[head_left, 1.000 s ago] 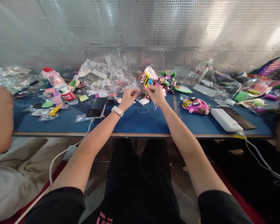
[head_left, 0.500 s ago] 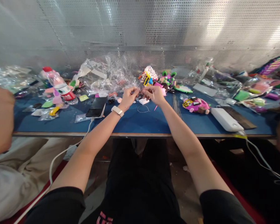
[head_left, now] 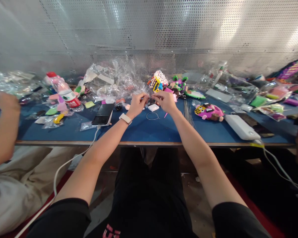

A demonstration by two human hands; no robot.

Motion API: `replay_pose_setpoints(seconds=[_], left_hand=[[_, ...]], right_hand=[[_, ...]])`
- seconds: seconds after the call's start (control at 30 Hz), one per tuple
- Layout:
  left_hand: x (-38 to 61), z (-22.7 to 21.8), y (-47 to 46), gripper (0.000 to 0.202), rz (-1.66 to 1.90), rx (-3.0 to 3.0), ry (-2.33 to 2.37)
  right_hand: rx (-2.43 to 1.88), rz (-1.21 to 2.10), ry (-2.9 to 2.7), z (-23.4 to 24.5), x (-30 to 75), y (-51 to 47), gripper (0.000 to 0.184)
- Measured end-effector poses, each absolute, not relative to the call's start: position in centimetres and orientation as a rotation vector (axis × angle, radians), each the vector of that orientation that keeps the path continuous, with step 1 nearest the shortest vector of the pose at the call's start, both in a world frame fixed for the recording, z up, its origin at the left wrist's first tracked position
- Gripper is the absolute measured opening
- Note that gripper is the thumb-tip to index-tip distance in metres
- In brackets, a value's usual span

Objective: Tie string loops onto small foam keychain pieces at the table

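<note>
My left hand (head_left: 139, 101) and my right hand (head_left: 164, 100) face each other over the middle of the blue table (head_left: 144, 132). Both have their fingers pinched, tips a small gap apart. Whatever they hold is too small to make out. Just below the fingertips lies a small white piece (head_left: 153, 107), with a thin wire loop (head_left: 152, 116) nearer the table edge. Beside my right hand a pink stick (head_left: 166, 115) points down toward the table. Behind the hands sits a colourful clay figure (head_left: 158, 81) with a white, beaded-looking top.
A phone (head_left: 103, 114) on a white cable lies left, near a bottle (head_left: 66, 93). Crumpled plastic bags (head_left: 114, 81) pile up behind. Thin wires (head_left: 188, 112), a pink clay piece (head_left: 209, 112) and a white power bank (head_left: 242, 127) lie right. Co-workers' arms (head_left: 5, 122) flank both sides.
A thin pale stick that showed across my right hand is no longer visible. Both my hands stay nearly in place. The left co-worker's hand has shifted slightly right.
</note>
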State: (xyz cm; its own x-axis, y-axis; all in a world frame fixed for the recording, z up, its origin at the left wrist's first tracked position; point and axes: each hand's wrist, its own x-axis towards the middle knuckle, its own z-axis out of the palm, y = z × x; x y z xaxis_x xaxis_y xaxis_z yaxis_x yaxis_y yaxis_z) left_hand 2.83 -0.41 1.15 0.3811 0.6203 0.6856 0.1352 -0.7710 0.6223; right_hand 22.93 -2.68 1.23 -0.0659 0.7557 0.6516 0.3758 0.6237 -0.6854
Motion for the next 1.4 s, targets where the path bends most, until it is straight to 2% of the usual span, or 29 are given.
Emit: replay_pose_setpoints(seconds=[0.3,0.6,0.87,1.13,1.3,1.4], left_hand=[[2.4,1.5,-0.6,0.053,1.267,2.317,0.646],[2.6,1.3,-0.4,0.054,1.286,2.209,0.614],[3.3,0.6,-0.1,0.059,1.291,1.998,0.612],[2.9,1.7,-0.8,0.052,1.381,2.120,0.642],[2.5,2.1,-1.3,0.052,1.410,2.279,0.667],[2.6,2.0,-1.2,0.054,1.424,2.296,0.670]], right_hand=[[-0.920,0.412,-1.748,1.2,23.5,-2.6,0.037],[-0.888,0.714,-1.685,0.9,23.0,-2.2,0.043],[-0.914,0.810,-1.581,1.7,22.0,-3.5,0.034],[-0.891,1.099,-1.297,1.2,20.4,-3.5,0.047],[-0.890,1.245,-1.194,1.0,20.1,-3.2,0.043],[-0.909,1.221,-1.188,0.8,19.8,-3.1,0.039]])
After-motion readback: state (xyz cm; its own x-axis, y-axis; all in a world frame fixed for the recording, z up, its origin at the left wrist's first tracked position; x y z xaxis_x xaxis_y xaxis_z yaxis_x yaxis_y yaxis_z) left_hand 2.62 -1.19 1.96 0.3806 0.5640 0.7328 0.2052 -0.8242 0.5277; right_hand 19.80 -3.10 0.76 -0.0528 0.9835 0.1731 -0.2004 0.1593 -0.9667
